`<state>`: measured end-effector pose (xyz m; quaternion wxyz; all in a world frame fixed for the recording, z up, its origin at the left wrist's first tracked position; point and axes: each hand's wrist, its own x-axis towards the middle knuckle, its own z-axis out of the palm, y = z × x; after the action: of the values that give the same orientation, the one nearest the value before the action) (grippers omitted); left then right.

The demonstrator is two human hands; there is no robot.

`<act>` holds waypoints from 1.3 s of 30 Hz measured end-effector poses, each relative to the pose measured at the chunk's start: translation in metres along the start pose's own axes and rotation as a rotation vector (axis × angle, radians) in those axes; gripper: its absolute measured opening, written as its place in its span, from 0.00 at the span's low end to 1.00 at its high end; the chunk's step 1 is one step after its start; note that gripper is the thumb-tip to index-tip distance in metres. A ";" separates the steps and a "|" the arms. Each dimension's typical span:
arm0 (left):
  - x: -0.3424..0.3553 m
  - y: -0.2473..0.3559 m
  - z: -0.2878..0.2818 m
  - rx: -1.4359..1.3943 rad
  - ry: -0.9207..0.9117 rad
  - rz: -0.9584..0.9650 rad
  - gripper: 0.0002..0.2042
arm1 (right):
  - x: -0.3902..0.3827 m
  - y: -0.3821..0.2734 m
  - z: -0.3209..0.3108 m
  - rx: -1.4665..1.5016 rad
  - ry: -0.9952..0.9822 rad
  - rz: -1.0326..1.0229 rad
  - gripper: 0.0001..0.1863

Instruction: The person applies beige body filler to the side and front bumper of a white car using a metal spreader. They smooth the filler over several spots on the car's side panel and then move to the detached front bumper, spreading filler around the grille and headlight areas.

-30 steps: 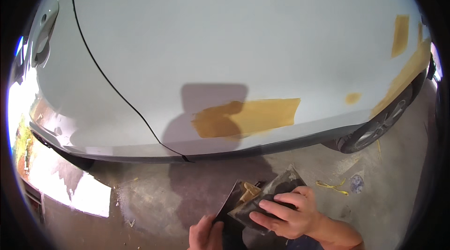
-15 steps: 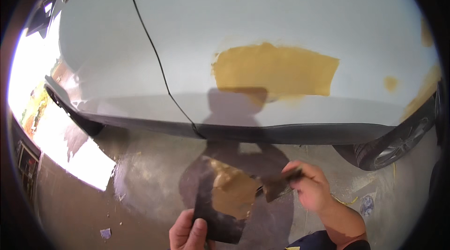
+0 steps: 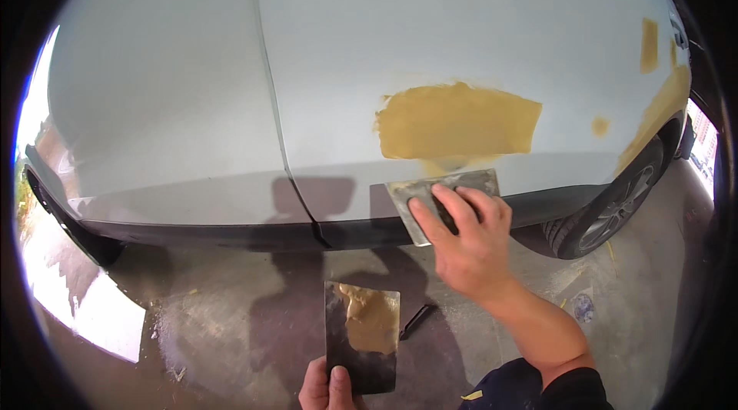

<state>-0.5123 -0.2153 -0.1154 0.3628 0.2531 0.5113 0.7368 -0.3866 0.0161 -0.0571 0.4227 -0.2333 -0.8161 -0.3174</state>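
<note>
My left hand [image 3: 328, 383] grips a dark flat plate [image 3: 361, 371] upright at bottom centre, with tan paste [image 3: 370, 321] spread on its upper part. My right hand [image 3: 469, 245] is closed on a grey flat spreader [image 3: 415, 195], fingertips on its face. The spreader is over the white car's lower door [image 3: 330, 87], just below a large mustard-yellow filler patch [image 3: 457, 121]; I cannot tell whether it touches the panel. Smaller yellow patches [image 3: 649, 45] mark the panel's right part.
Dark sill trim [image 3: 192, 235] runs along the car's bottom, left of the wheel [image 3: 611, 210]. On the concrete floor [image 3: 207, 318] lie a dark narrow object [image 3: 417, 321] and small scraps [image 3: 583, 306]. Bright light falls at the left edge. My dark-clothed knee [image 3: 500, 387] shows below.
The spreader, earlier over the plate, has moved up and forward to the door below the big patch. The plate has tilted into fuller view, now with less paste showing than half a second ago.
</note>
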 end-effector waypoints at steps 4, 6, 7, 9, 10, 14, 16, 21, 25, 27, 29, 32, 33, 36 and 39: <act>0.001 0.004 -0.014 0.024 -0.023 0.012 0.07 | 0.007 -0.019 0.022 -0.038 0.008 0.042 0.30; 0.003 0.006 -0.019 0.032 -0.037 0.003 0.08 | 0.008 -0.021 0.027 -0.062 0.014 0.067 0.30; 0.003 0.004 -0.022 0.031 -0.037 0.005 0.08 | 0.008 -0.022 0.030 -0.071 0.015 0.081 0.30; 0.006 0.004 -0.026 0.007 -0.034 -0.016 0.08 | 0.012 -0.021 0.038 -0.073 0.044 0.073 0.30; 0.007 0.005 -0.028 -0.016 -0.037 -0.045 0.08 | 0.012 -0.020 0.041 -0.076 0.051 0.072 0.30; 0.014 0.003 -0.029 -0.066 -0.002 -0.073 0.08 | 0.010 -0.026 0.050 -0.084 0.038 0.073 0.29; 0.015 0.003 -0.030 -0.076 -0.018 -0.082 0.08 | 0.004 -0.032 0.050 -0.059 -0.014 0.063 0.28; 0.014 0.000 -0.034 -0.092 -0.067 -0.091 0.08 | -0.020 -0.033 0.062 -0.079 -0.078 0.017 0.29; 0.014 0.003 -0.032 -0.091 -0.087 -0.068 0.08 | -0.024 -0.028 0.051 -0.055 -0.137 0.040 0.29; 0.014 0.004 -0.033 -0.096 -0.093 -0.064 0.08 | -0.018 -0.025 0.037 -0.040 -0.108 0.064 0.29; 0.014 0.003 -0.032 -0.106 -0.113 -0.059 0.09 | -0.007 -0.015 0.025 -0.050 -0.005 0.079 0.29; 0.017 0.000 -0.029 -0.081 -0.131 -0.063 0.09 | 0.007 -0.008 0.030 -0.086 0.026 0.054 0.29; 0.018 0.000 -0.029 -0.083 -0.138 -0.072 0.09 | 0.010 -0.008 0.033 -0.092 0.022 0.050 0.29; 0.020 -0.003 -0.028 -0.083 -0.154 -0.096 0.09 | 0.005 -0.011 0.049 -0.099 0.025 0.068 0.30; 0.021 -0.008 -0.030 -0.082 -0.162 -0.112 0.09 | -0.005 -0.019 0.051 -0.088 -0.035 0.068 0.31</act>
<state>-0.5452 -0.2136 -0.1328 0.4535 0.2678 0.4633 0.7128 -0.4235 0.0393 -0.0902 0.4084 -0.2846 -0.8003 -0.3343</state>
